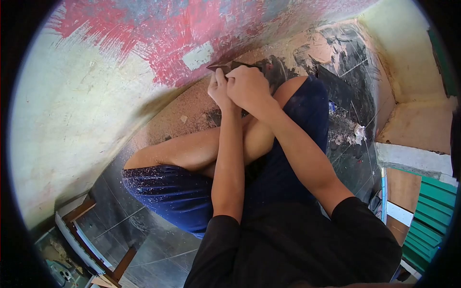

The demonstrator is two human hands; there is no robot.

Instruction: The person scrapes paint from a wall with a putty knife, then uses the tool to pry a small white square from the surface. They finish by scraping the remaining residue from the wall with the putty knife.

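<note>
My left hand [220,90] is closed, its fingers pinching the edge of a thin dark brown sheet that looks like sandpaper [218,68]. Beside it and partly overlapping, my right hand [248,86] is curled over with its fingers closed on the same sheet. Both hands are close to the foot of a wall [187,29] covered in worn pink and grey paint, with a pale bare patch [198,56] just above them. The fingers hide most of the sheet.
My crossed legs in blue shorts [168,197] fill the middle. Pinkish dust [177,115] coats the dark floor tiles. A crumpled white scrap [359,134] lies to the right, near green slatted panels [430,221]. Wooden pieces [84,211] stand at the lower left.
</note>
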